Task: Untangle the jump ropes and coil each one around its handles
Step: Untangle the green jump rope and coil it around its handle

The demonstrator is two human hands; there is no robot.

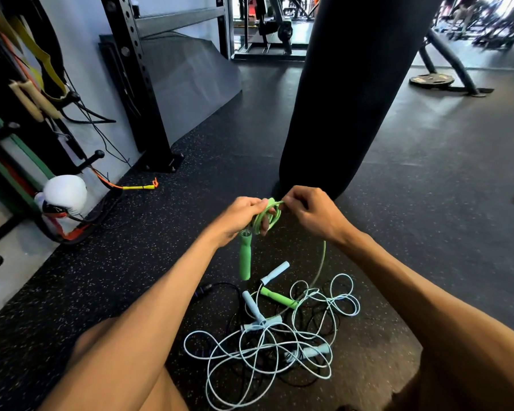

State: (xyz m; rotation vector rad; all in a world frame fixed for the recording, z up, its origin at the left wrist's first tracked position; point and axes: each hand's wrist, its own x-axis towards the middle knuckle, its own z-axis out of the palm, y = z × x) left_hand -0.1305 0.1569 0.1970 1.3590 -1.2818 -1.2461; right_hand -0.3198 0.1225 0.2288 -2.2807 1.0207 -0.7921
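- Green jump rope (267, 216) is up off the floor (427, 203), bundled in loops between both hands in front of the punch bag (338, 99).
- Left grip (238, 218) is wrapped around that bundle, fingers curled through the loops. One green handle (245, 256) hangs straight down from it, long axis vertical.
- Right grip (312, 212) pinches the cord at the top of the bundle, fingertips closed on it, touching the loops.
- Here's the one to watch: the slack green cord (324, 256) drops from under the right wrist down into the pile below.
- It looks to end at the second green handle (279, 298), which lies flat on the floor below the hands. Its long axis runs on a diagonal, with the cord at the lower-right end.
- So the right grip is the nearer one to the slack. My read: it feeds the next loop while the left simply holds the bundle.
- That floor handle sits among the light blue ropes (251, 307), with a light blue handle (275, 272) just beside it. Whether blue cord crosses over it, I can't tell.
- A dark rope (206, 289) lies in the same heap, to the left.
- My judgement: green is partly coiled, with blue and dark untouched. A snag on the blue loops is the risk as the slack comes up.
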